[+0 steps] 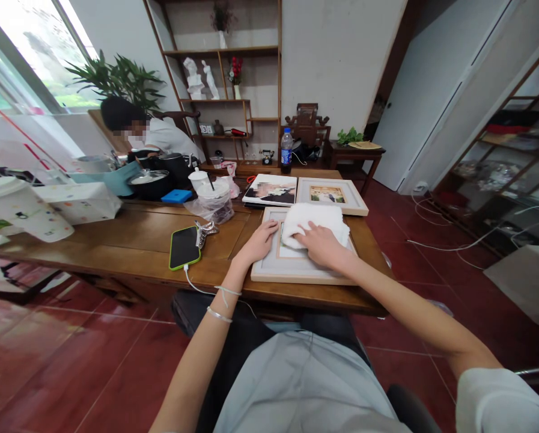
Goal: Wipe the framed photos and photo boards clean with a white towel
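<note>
right hand (325,245) on white cloth (316,218) | bottle (286,141): blue label (286,157), illegible | block (203,129): "3"

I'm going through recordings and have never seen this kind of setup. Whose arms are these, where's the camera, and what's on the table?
There is no machine: these are a person's bare arms, filmed by a head-worn camera looking forward and down. The left hand rests on a pale rectangular picture frame on a brown wooden table. The right hand touches a fluffy white cloth over it. Nearby lie another pale picture frame and a green-edged black phone.
</note>
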A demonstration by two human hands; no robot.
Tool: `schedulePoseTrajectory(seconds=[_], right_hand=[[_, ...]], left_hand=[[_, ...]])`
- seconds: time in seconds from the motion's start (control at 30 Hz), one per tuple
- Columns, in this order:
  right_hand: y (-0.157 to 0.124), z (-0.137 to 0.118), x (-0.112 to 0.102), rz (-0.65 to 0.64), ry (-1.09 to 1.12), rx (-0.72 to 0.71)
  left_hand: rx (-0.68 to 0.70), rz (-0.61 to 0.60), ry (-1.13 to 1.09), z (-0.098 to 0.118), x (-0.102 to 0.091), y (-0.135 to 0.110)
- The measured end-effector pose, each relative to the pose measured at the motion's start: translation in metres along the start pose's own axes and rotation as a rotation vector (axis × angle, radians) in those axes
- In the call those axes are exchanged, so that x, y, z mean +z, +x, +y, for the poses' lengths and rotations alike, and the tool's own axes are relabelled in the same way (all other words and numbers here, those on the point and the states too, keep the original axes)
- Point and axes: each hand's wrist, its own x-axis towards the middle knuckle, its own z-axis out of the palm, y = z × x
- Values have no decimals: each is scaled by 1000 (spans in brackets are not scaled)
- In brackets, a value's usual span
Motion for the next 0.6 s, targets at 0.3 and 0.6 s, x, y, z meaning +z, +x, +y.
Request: schedulePoseTrajectory(seconds=[0.3, 0.6], right_hand=[[-51, -62, -42, 13, 95, -291], [-50, -51, -30, 18, 142, -155]], left_hand=[[20, -37, -25, 8, -10, -1], [16, -25, -7, 7, -8, -2]])
